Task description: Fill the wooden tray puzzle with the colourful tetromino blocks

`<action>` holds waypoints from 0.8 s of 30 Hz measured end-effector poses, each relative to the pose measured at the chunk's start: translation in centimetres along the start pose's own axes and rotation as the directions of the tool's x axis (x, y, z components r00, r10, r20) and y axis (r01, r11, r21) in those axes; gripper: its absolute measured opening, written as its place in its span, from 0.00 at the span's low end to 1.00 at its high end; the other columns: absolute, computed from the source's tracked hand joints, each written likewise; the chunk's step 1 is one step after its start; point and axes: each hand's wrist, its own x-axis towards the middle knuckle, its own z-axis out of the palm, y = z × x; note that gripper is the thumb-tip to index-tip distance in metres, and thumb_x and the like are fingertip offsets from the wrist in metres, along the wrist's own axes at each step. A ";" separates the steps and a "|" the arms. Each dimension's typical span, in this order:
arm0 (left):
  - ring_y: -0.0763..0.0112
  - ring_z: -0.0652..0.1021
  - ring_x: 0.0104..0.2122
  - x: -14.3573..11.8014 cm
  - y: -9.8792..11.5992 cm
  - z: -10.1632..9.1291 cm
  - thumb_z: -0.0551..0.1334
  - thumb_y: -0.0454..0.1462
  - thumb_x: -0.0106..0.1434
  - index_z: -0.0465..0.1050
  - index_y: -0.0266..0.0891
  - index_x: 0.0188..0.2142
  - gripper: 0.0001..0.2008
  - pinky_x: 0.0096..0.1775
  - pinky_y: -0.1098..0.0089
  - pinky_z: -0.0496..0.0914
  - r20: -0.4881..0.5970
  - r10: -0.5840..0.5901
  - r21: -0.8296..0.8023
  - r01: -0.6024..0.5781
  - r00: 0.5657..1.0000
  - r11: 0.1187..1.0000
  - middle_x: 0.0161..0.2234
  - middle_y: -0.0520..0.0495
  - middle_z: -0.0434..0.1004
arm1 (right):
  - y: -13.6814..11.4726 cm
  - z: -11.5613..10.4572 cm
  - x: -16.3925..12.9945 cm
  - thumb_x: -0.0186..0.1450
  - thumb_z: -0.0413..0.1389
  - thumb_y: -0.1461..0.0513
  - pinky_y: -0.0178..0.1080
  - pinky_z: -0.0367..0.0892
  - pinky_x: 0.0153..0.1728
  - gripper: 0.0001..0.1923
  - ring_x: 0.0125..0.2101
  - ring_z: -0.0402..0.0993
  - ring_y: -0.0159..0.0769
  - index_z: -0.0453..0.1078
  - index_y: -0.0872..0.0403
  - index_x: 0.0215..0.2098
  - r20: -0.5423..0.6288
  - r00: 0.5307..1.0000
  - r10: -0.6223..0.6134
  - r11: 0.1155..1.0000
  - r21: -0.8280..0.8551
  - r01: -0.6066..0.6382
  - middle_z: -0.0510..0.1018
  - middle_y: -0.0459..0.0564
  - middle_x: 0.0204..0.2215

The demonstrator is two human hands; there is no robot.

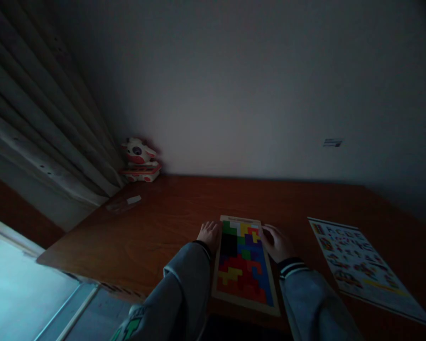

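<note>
Low in the middle of the frame, a wooden-framed puzzle tray [244, 303] packed with coloured block pieces lies on the reddish-brown wooden table [152, 237]. The left hand [208, 234] rests flat at the tray's upper left edge, fingers loosely together. The right hand [277, 242] sits at the upper right edge, fingers curled toward the pieces; in this dim light I cannot tell whether it pinches one. The tray's near end looks close to the table edge, so a push could tip it off and spill pieces. A printed picture sheet [362, 265] lies at lower right, a red-and-white toy [141, 160] at upper left.
</note>
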 end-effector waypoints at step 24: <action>0.57 0.69 0.56 -8.7 1.8 -1.7 0.50 0.32 0.68 0.68 0.38 0.55 0.18 0.53 0.54 0.69 -0.103 0.166 -0.094 -0.176 0.981 0.980 0.57 0.39 0.70 | -5.2 -3.5 -9.9 0.67 0.52 0.49 0.55 0.64 0.56 0.28 0.57 0.67 0.50 0.62 0.50 0.62 0.054 0.999 -0.010 0.995 -0.094 0.015 0.71 0.55 0.58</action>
